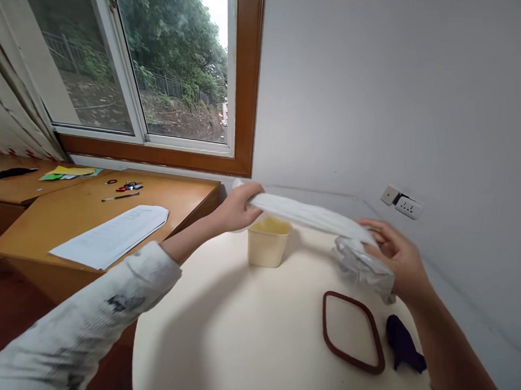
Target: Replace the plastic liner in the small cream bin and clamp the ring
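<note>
A white plastic bag (308,212) is stretched in a folded strip between my two hands above the table. My left hand (240,208) is closed round its left end. My right hand (393,253) grips the other end, with a crumpled part of the bag hanging below the fingers. Under the strip, nearer my left hand, a small cream bin (267,248) stands upright on the table. A reddish-brown rounded-square rim (355,363) lies flat at the right. Beside it, below my right forearm, rests a dark purple bundle (402,345) whose kind I cannot make out.
The white table (240,337) has a rounded edge and stands against the wall. At left, a wooden desk (188,198) holds paper sheets (110,237), a pen (120,196), small coloured items (129,187) and coloured papers (70,171). A wall socket (409,207) is at right.
</note>
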`<act>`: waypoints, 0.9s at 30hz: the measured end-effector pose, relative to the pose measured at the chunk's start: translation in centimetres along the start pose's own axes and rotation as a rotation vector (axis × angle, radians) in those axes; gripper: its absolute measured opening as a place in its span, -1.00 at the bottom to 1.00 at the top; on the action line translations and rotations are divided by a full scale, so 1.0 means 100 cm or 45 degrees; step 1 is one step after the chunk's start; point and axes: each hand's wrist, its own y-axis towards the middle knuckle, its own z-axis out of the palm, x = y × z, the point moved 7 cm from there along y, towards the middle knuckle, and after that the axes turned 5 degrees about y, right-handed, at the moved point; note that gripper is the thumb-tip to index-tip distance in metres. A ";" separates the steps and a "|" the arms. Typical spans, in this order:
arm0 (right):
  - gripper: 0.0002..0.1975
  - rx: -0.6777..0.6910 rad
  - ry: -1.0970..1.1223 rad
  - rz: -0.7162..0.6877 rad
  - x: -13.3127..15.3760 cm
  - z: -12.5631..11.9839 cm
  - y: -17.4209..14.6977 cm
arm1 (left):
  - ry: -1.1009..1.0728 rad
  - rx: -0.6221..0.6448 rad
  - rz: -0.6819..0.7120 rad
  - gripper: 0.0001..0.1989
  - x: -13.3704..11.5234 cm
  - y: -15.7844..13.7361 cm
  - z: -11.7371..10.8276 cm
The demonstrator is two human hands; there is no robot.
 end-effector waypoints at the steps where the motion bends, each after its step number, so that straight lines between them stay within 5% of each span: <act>1: -0.68 -0.099 -0.042 -0.082 0.010 -0.008 0.005 | -0.066 -0.068 -0.012 -0.90 0.000 0.010 -0.001; 3: -0.70 -0.248 -0.145 -0.219 0.028 -0.021 0.013 | -0.159 -0.149 -0.037 -0.89 0.001 0.027 0.003; 6: -0.71 -0.285 -0.307 -0.292 0.043 -0.027 0.023 | -0.203 -0.060 -0.073 -0.87 0.008 0.041 0.028; 13: -0.69 -0.045 -0.672 -0.307 0.048 -0.014 0.041 | -0.210 0.323 0.017 -0.67 0.025 0.024 0.091; 20: -0.70 0.100 -0.914 -0.458 0.073 0.008 0.069 | -0.118 0.531 -0.171 -0.46 0.043 0.013 0.110; 27: -0.73 0.351 -1.103 -0.297 0.071 0.037 0.097 | -0.224 0.709 -0.184 -0.36 0.041 0.010 0.127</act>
